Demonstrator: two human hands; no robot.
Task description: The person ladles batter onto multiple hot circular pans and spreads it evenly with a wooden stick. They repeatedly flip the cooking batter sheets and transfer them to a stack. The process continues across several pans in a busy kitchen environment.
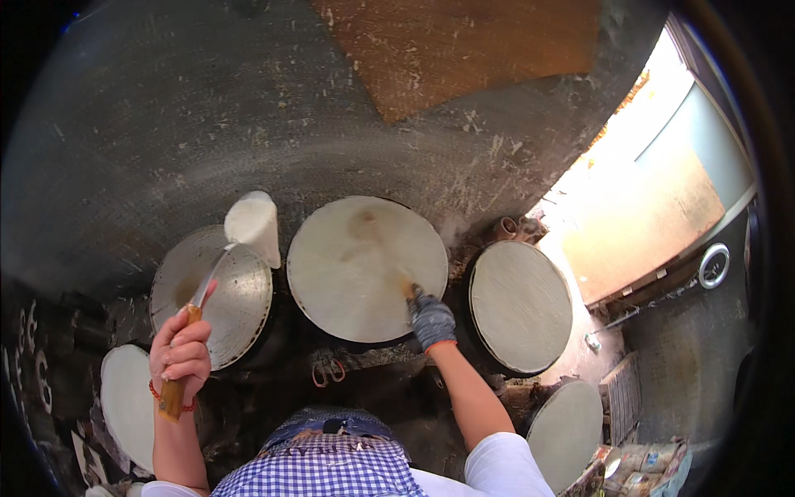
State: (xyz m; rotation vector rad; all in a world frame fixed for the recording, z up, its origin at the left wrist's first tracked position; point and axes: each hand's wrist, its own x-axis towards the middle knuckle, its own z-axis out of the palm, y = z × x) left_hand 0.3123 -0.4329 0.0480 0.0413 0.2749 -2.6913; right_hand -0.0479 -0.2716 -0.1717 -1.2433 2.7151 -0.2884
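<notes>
My left hand (181,357), with a red bead bracelet at the wrist, grips the wooden handle of a long metal-shanked ladle (197,310). A white-coated, cup-shaped head (253,227) is at its far end, raised over the edge of the left round griddle (233,310), which shows bare metal with a brown patch. My right hand (431,320), in a grey glove with an orange cuff, is closed over the right part of the middle griddle (354,298). A small tan tool (407,288) pokes out from its fingers, blurred. Pale batter with brownish patches covers this griddle.
A pale-coated griddle (522,304) stands to the right. White discs lie at lower left (127,404) and lower right (568,428). Red-handled scissors (328,373) lie below the middle griddle. A dark, spattered wall (248,124) rises behind. Packets (646,466) fill a basket at lower right.
</notes>
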